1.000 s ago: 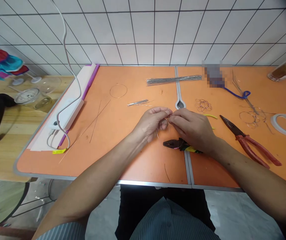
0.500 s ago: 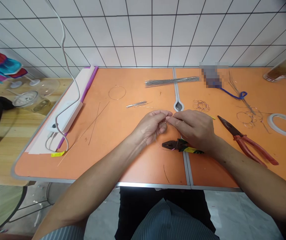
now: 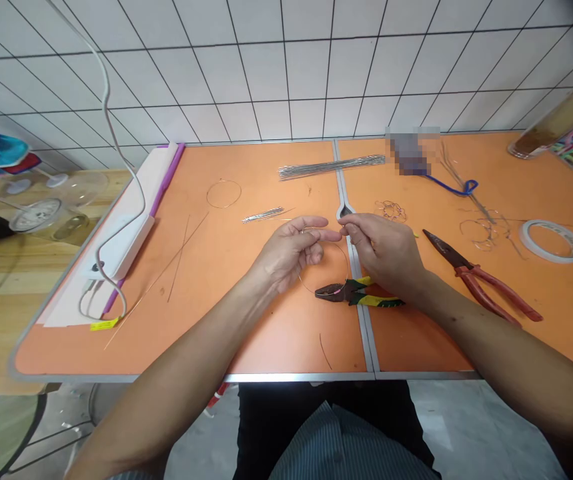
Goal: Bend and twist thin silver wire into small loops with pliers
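A thin wire loop [image 3: 307, 288] hangs between my two hands, above the orange table. My left hand [image 3: 291, 253] has the loop among its fingers, thumb and index finger stretched toward the right and the others curled. Close to those fingertips, my right hand [image 3: 386, 248] pinches the loop's upper part between thumb and index finger; the exact grip point is hidden. Just below the hands lie combination pliers [image 3: 336, 292] with green and yellow handles, the loop passing in front of their jaws. Red-handled long-nose pliers [image 3: 471, 270] rest to the right of my right hand.
Long straight wires [image 3: 316, 168] lie at the back, with a bundle of short wires [image 3: 263, 215] nearer. A wire ring [image 3: 224, 194] is at left. Tangled copper-coloured wire [image 3: 391, 211], a tape roll [image 3: 526, 233] and a white power strip [image 3: 121, 250] are also on the table.
My hands have drawn slightly apart at the fingertips, and the left index finger and thumb have straightened. More of the wire loop shows below them. The view has shifted a little.
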